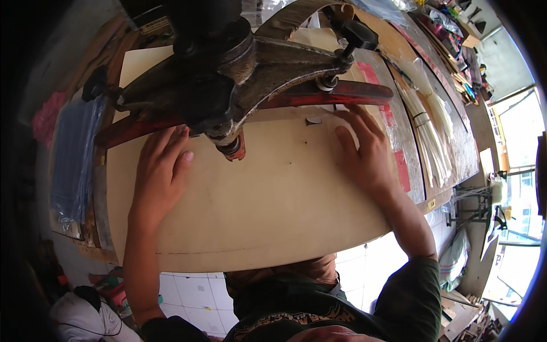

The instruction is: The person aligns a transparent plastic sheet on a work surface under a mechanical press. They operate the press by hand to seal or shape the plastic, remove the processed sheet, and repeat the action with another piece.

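A dark cast-metal machine head [222,68] with black knobs stands over a large cream board [256,211]. Below its arms, a red bar [353,93] crosses the far part of the board. My left hand [162,165] rests on the board at the left, fingers extended, its fingertips by the bar's near edge. On the right, my right hand [364,151] lies on the board with fingers apart, and its fingertips reach the bar. A small dark rectangle [313,121], a slot or a piece, shows beside that hand. Neither hand holds anything I can see.
Clear plastic sleeves [74,159] are stacked at the left. Bundled pale strips [424,125] lie on the bench at the right, past red tape [401,171]. White floor tiles [196,299] show below the board's near edge. Cluttered shelving [456,40] stands far right.
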{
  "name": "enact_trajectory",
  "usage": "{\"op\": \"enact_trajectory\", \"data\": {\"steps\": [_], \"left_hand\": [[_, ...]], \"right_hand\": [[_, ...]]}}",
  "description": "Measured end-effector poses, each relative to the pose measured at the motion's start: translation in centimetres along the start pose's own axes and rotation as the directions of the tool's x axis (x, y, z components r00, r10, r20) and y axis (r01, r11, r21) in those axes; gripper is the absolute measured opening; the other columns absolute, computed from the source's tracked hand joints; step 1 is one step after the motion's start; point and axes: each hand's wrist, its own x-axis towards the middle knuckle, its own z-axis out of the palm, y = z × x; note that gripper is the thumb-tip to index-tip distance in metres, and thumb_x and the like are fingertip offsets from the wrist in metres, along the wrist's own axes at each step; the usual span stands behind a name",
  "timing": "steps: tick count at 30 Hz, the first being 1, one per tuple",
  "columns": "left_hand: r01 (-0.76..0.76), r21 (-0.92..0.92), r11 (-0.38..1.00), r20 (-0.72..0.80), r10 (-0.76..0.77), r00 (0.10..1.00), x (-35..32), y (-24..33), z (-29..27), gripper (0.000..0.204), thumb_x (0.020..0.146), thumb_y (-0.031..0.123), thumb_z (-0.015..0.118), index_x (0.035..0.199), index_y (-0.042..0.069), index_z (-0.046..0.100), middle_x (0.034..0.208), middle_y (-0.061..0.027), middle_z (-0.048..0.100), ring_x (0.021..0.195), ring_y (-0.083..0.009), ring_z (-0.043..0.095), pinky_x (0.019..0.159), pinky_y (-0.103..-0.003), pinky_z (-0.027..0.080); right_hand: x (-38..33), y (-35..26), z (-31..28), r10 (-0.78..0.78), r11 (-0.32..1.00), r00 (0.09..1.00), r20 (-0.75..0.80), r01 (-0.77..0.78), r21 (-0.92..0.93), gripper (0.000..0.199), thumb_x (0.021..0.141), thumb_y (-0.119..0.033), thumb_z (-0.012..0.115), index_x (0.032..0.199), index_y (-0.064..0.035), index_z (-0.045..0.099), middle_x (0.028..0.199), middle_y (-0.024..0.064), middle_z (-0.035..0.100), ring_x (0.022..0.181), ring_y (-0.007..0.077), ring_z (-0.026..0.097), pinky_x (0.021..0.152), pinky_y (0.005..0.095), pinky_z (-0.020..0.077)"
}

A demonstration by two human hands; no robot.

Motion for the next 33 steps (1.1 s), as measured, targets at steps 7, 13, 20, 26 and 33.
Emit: {"op": "enact_trajectory", "data": {"steps": [7,13,20,26,33], "left_hand": [[0.033,-0.047,0.998,0.058,-0.030,0.998,0.2,-0.3,0.0,0.039,0.101,0.018,0.062,0.132,-0.004,0.065,0.141,-0.0219,0.059,0.132,-0.0413,0.054,0.113,-0.049,0.041],[0.014,-0.037,0.999,0.032,-0.012,0.999,0.1,-0.3,0.1,0.041,0.101,0.018,0.061,0.137,-0.003,0.062,0.142,-0.0213,0.058,0.132,-0.0411,0.053,0.114,-0.048,0.040],[-0.040,0.043,0.998,0.015,0.039,0.999,0.0,-0.3,0.1,0.044,0.103,0.021,0.058,0.141,-0.001,0.059,0.144,-0.0182,0.057,0.135,-0.0381,0.052,0.117,-0.049,0.036],[-0.037,0.135,0.990,0.040,0.032,0.999,-0.4,0.0,0.1,0.045,0.104,0.024,0.055,0.141,0.000,0.057,0.147,-0.0190,0.054,0.137,-0.0385,0.049,0.119,-0.053,0.032],[-0.039,0.114,0.993,0.040,0.035,0.999,-0.6,0.3,-0.1,0.043,0.104,0.025,0.056,0.135,-0.004,0.059,0.143,-0.0232,0.055,0.136,-0.0448,0.046,0.116,-0.053,0.034]], "right_hand": [[0.3,1.2,-0.1,-0.058,0.998,0.996,0.069,0.059,-0.002,0.043,0.099,-0.014,0.055,0.139,0.0017,0.059,0.140,0.0264,0.061,0.135,0.0416,0.054,0.113,0.0469,0.0434],[-0.1,0.8,0.6,-0.139,0.981,0.987,0.078,0.148,-0.124,0.045,0.100,-0.016,0.054,0.142,-0.0017,0.058,0.145,0.0216,0.059,0.138,0.0396,0.050,0.118,0.0528,0.0359],[0.3,0.4,0.6,-0.201,0.925,0.968,0.154,0.239,-0.297,0.044,0.101,-0.023,0.054,0.142,-0.0068,0.060,0.146,0.0136,0.060,0.142,0.0348,0.048,0.121,0.0619,0.0260],[0.3,0.3,0.7,-0.207,0.893,0.965,0.163,0.254,-0.371,0.043,0.101,-0.026,0.056,0.140,-0.0091,0.062,0.145,0.0111,0.062,0.142,0.0343,0.049,0.120,0.0617,0.0294],[0.4,0.0,0.8,-0.184,0.923,0.970,0.161,0.227,-0.311,0.042,0.103,-0.022,0.055,0.141,-0.0061,0.061,0.143,0.0170,0.063,0.137,0.0386,0.055,0.114,0.0539,0.0408]]}}
